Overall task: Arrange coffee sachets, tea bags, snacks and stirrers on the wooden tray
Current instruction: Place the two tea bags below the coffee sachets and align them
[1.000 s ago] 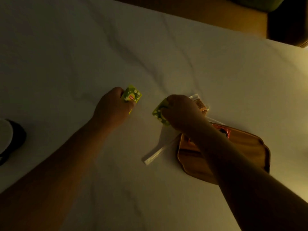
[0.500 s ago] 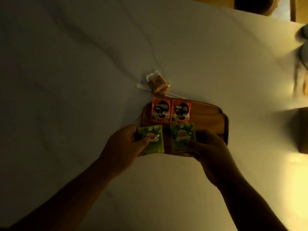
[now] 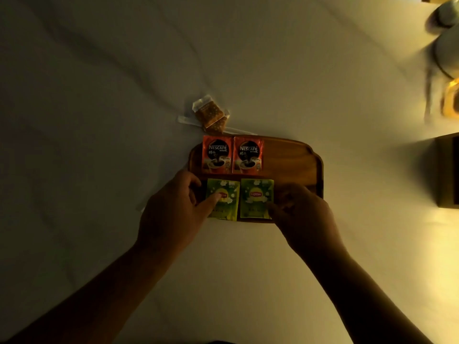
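A wooden tray (image 3: 293, 165) lies on the white marble table. Two red coffee sachets (image 3: 216, 155) (image 3: 248, 155) sit side by side on its far left part. Two green tea bags lie below them. My left hand (image 3: 173, 209) rests its thumb on the left tea bag (image 3: 226, 199). My right hand (image 3: 300, 214) touches the right edge of the right tea bag (image 3: 255, 197) with its fingertips. Beyond the tray, a wrapped snack (image 3: 210, 116) lies on top of a wrapped stirrer (image 3: 186, 119).
A dark box (image 3: 447, 170) stands at the right edge of the table. Blurred pale cups (image 3: 447, 40) and a yellowish item (image 3: 450, 100) are at the far right. Another thin wrapper end (image 3: 142, 208) pokes out left of my left hand.
A second ago both hands picked tea bags off the table. Since then they carried them to the near side of the tray; the bags now lie flat and straighter.
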### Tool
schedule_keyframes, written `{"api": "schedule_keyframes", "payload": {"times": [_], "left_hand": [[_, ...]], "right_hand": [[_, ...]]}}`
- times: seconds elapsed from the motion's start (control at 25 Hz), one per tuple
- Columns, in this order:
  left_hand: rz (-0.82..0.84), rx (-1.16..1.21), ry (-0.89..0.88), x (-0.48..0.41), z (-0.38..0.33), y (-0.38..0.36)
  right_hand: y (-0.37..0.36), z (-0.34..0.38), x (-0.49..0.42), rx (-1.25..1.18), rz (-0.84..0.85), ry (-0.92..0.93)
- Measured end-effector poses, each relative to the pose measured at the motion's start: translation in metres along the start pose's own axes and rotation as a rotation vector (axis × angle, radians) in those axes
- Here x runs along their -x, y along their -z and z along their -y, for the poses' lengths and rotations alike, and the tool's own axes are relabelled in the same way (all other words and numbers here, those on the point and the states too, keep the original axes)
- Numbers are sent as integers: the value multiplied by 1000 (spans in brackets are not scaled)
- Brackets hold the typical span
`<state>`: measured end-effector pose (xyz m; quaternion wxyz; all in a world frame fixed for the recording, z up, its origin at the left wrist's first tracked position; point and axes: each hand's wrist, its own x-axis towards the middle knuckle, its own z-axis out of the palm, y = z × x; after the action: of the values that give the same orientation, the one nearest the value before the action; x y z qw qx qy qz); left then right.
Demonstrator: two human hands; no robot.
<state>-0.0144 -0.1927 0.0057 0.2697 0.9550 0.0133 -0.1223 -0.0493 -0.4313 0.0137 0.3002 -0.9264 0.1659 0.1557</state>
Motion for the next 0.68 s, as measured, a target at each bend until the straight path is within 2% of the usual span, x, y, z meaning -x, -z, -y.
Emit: {"api": "schedule_keyframes", "payload": {"times": [0.08, 0.2, 0.32, 0.68], "left_hand": [[-102, -81, -219, 9, 3, -5], [-77, -200, -515, 23, 4, -22], [-39, -239, -545, 26, 7, -33], [-56, -237, -555, 25, 22, -42]], "right_hand": [[-1, -3, 4, 205, -134, 193], [-13, -14, 11, 344, -115, 468], [-25, -23, 15, 366, -60, 544], [-46, -33, 14, 334, -130, 636]]}}
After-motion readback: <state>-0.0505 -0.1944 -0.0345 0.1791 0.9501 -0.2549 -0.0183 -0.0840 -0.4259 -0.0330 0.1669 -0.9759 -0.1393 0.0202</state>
